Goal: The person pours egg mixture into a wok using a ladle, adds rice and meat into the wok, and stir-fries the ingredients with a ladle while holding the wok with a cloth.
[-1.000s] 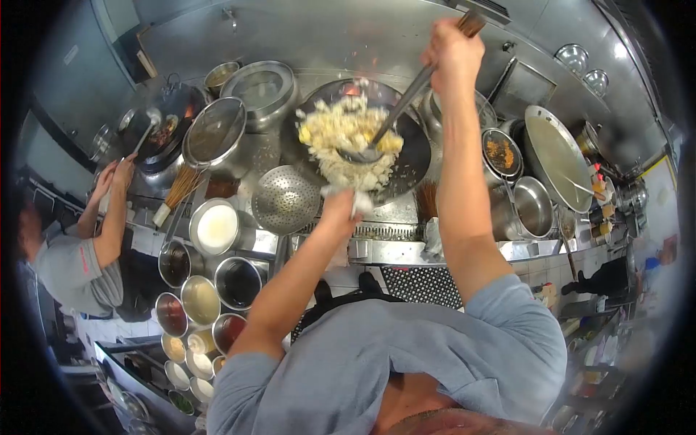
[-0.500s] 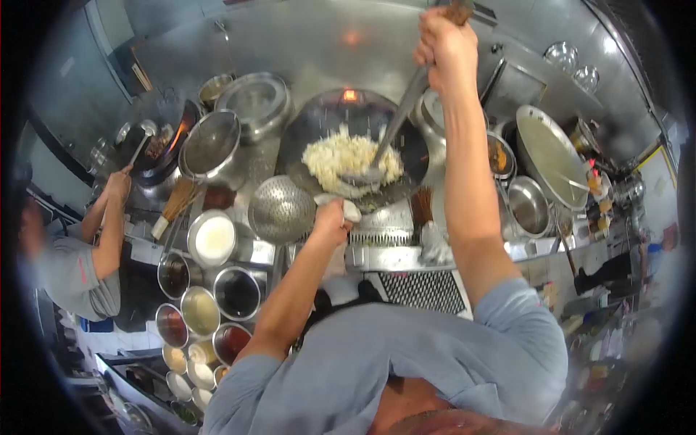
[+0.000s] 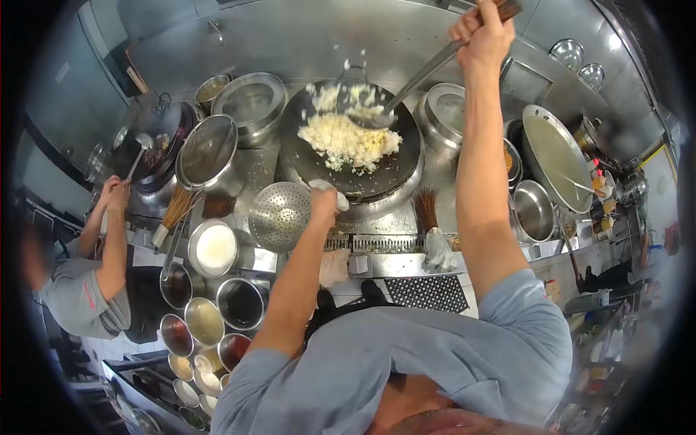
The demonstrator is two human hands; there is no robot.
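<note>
My left hand (image 3: 324, 205) is closed around a folded white cloth (image 3: 341, 201) at the near rim of a large dark wok (image 3: 395, 174). The handle or rim beneath the cloth is hidden. High on the right, my right hand (image 3: 484, 35) grips the wooden end of a long metal ladle (image 3: 428, 71). Its bowl lies inside the wok toward the back, touching the rice. White and yellowish fried rice (image 3: 348, 140) is heaped in the middle, and some grains are in the air above the far rim.
A perforated strainer (image 3: 280, 217) rests left of my left hand. Several sauce pots, such as one with white contents (image 3: 216, 249), stand at lower left. A bamboo brush (image 3: 426, 210) and a lidded pot (image 3: 444, 112) are on the right. Another person (image 3: 87, 290) works at the far-left wok.
My right hand has moved right, and the ladle bowl has shifted from the near part of the rice toward the wok's back. Rice now flies up at the far side. My left hand stays near the rim.
</note>
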